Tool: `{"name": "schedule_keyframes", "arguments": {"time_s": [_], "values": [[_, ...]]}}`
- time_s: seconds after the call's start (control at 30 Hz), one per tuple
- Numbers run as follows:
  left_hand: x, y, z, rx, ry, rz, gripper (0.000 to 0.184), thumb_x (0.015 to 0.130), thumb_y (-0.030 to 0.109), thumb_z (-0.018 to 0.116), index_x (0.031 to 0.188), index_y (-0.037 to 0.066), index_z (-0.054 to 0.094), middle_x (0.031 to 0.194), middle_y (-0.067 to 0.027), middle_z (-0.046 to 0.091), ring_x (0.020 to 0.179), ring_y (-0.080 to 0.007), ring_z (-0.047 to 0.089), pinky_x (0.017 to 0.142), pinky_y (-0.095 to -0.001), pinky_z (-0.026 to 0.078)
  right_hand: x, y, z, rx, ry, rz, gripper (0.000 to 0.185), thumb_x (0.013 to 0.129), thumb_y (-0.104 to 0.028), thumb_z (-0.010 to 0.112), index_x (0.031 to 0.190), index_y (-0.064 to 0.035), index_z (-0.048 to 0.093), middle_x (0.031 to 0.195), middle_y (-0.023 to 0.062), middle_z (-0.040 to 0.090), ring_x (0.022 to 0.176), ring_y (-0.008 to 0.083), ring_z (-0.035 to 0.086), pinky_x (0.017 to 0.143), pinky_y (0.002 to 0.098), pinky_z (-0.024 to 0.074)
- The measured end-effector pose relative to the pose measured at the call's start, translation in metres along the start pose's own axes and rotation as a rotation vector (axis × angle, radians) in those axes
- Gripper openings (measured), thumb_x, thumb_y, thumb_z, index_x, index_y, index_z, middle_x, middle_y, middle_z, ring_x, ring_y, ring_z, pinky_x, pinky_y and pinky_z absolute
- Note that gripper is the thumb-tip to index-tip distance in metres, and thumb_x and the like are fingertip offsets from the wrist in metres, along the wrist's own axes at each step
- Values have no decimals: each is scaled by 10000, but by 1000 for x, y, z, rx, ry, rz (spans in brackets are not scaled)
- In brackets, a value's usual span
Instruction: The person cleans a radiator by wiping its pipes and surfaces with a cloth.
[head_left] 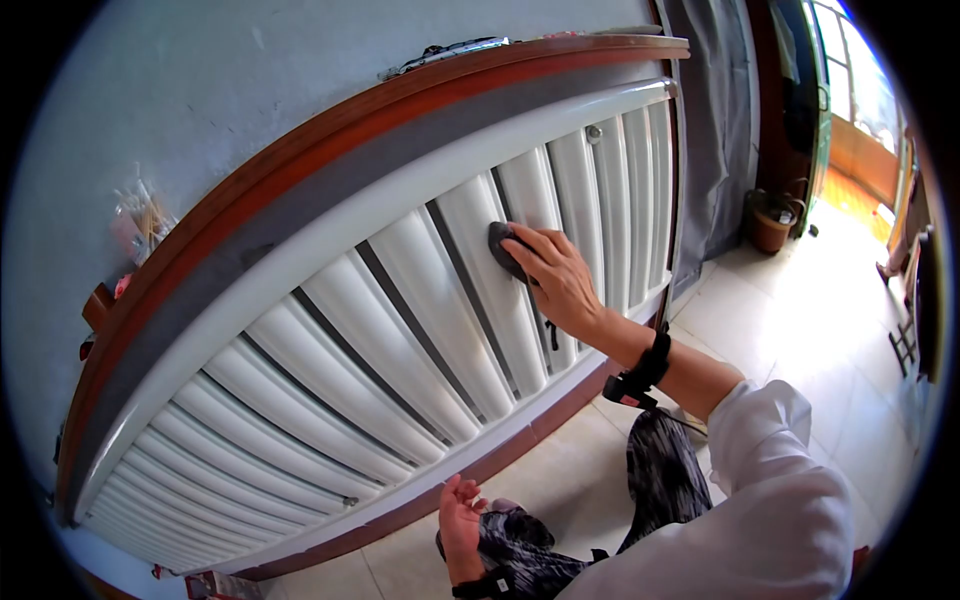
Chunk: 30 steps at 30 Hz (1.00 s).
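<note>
Right hand [562,278] has a small dark pad [506,250] gripped, fingers bent over it, pushed flat against the front of a white radiator [385,305], right of the middle and a bit nearer the top edge than the bottom one. Left hand [462,530] is down low by the radiator's bottom edge, fingers loosely curled with the hand partly open and the palm bare; can't tell if it's touching the metal. Container-wise, most of it is up on the brown wooden shelf [300,145] over the radiator. Toward its left end, close to the wall, there's a clear holder [130,225], might be a bag or a tub, with a bunch of thin pale sticks [150,212] poking out of the top, kinda like cotton swabs. Further along toward that same end is a brown pot or cup [97,307], tilted in this view, with something pink [122,286] right beside it; can't make out whether the pink bit is in it or just next to it. Near the shelf's back edge, right of the middle, some dark and silvery stuff [450,56] lies in a low heap. Over past the radiator's right edge, a brown plant pot [772,232] stands on the tiled floor [745,300] next to the grey curtain [705,130], with dark stuff showing over its rim, too dim to identify.
</note>
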<state>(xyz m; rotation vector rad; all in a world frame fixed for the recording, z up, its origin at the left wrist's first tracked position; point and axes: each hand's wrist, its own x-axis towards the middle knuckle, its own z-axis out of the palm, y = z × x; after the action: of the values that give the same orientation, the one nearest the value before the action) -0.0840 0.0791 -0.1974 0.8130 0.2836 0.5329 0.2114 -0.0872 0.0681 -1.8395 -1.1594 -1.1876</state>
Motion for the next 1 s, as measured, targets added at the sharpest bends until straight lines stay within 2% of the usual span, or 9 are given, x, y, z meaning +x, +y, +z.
{"name": "schedule_keyframes", "arguments": {"time_s": [0.1, 0.17, 0.23, 0.43, 0.53, 0.67, 0.83, 0.97, 1.0], "values": [[-3, 2, 7, 24, -8, -18, 491, 875, 356, 574, 1275, 87, 483, 1114, -91, 588, 973, -206, 566, 777, -373, 483, 28, -2, -4, 41, 79, 11, 568, 660, 121, 567, 1200, -50, 519, 1264, 97, 497, 1078, 303, 476, 909, 384, 434], [-5, 6, 18, 29, 41, 1, 402, 887, 334, 563, 1211, 99, 529, 1020, -42, 599, 896, -171, 570, 716, -348, 481, 43, -2, -6, 56, 148, -18, 568, 654, 128, 562, 1196, -33, 512, 1262, 102, 495, 1068, 315, 479, 906, 384, 437], [-6, 3, 6, 12, 17, 21, 434, 884, 337, 563, 1239, 93, 512, 1065, -66, 594, 935, -187, 569, 747, -362, 482, 44, -6, -3, 82, 142, 63, 569, 649, 133, 560, 1193, -25, 508, 1263, 103, 491, 1047, 320, 486, 903, 378, 441], [-4, 5, 10, -9, 38, 1, 411, 890, 323, 558, 1229, 93, 521, 1062, -61, 600, 934, -184, 571, 739, -359, 481, -10, -14, 5, 107, -122, 27, 501, 642, 141, 547, 1111, -30, 591, 1355, 72, 413, 1065, 296, 483, 919, 361, 440], [-5, 7, 14, -11, 48, -7, 361, 904, 307, 546, 1199, 100, 538, 1023, -37, 608, 899, -164, 574, 703, -344, 480, 18, -13, 10, 149, 68, 8, 492, 667, 142, 542, 1134, -11, 567, 1392, 98, 360, 1078, 304, 473, 941, 356, 428], [-6, 7, 9, -36, 70, 12, 354, 905, 308, 546, 1195, 105, 542, 1042, -32, 602, 908, -153, 576, 687, -344, 486, 43, -22, 14, 171, 285, 46, 420, 732, 14, 664, 1137, -49, 572, 1189, 117, 442, 1061, 324, 482, 899, 386, 448], [-7, 8, 4, -27, 33, 26, 450, 896, 358, 548, 1255, 90, 507, 1085, -71, 596, 966, -187, 566, 763, -367, 488, -24, -18, 32, 143, 162, -62, 375, 695, 16, 698, 1056, -55, 624, 1179, 100, 451, 1050, 313, 493, 867, 388, 471], [-8, 7, 0, -80, -60, 28, 438, 907, 352, 531, 1258, 91, 497, 1074, -66, 595, 960, -184, 565, 762, -366, 491, -26, -9, 33, 200, 101, 4, 406, 702, -23, 716, 1082, -69, 582, 1179, 110, 458, 1031, 323, 507, 857, 389, 468], [-8, 7, -1, -80, -62, 23, 438, 907, 352, 531, 1258, 91, 497, 1074, -66, 595, 960, -184, 565, 762, -366, 491, -9, -14, 32, 249, 186, 137, 406, 721, -56, 716, 1094, -66, 554, 1163, 121, 468, 1013, 329, 515, 845, 388, 467]]}}
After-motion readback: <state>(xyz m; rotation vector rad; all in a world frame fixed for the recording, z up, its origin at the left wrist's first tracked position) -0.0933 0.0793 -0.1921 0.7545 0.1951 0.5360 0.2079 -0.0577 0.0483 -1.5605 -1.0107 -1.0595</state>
